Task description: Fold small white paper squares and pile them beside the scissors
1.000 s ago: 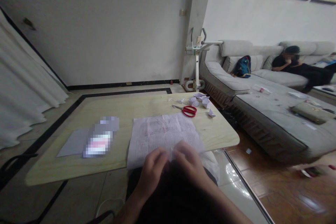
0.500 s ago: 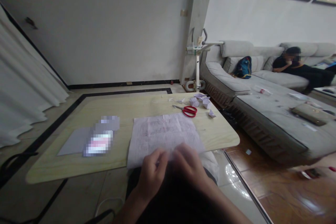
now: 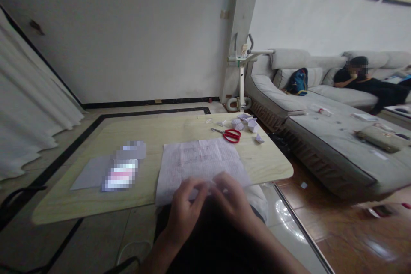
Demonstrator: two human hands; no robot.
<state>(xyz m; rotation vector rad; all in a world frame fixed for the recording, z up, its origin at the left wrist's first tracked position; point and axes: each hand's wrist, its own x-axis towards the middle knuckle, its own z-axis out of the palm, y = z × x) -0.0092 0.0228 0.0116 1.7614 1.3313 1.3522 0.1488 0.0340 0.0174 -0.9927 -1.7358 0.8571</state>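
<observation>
My left hand (image 3: 189, 200) and my right hand (image 3: 231, 198) meet at the table's near edge, fingertips pinched together. A small piece of white paper (image 3: 211, 184) shows between them, mostly covered by the fingers. Under and beyond the hands lies a large wrinkled sheet (image 3: 199, 158) with faint print or writing, hanging over the near edge. Past it rest red-handled scissors (image 3: 231, 135), blades pointing left. Several folded paper pieces (image 3: 238, 124) sit at the far right corner, one small folded piece (image 3: 259, 138) apart from them.
On the left of the light wooden table (image 3: 150, 195) lies a blurred-out bright object (image 3: 121, 175) over a white sheet (image 3: 86, 174). A grey sofa (image 3: 334, 145) stands to the right, with a backpack (image 3: 298, 82) and a seated person (image 3: 359, 78) on it.
My fingertips have shifted slightly and come closer together around the small paper, and the right hand is less blurred. The things on the table have stayed put.
</observation>
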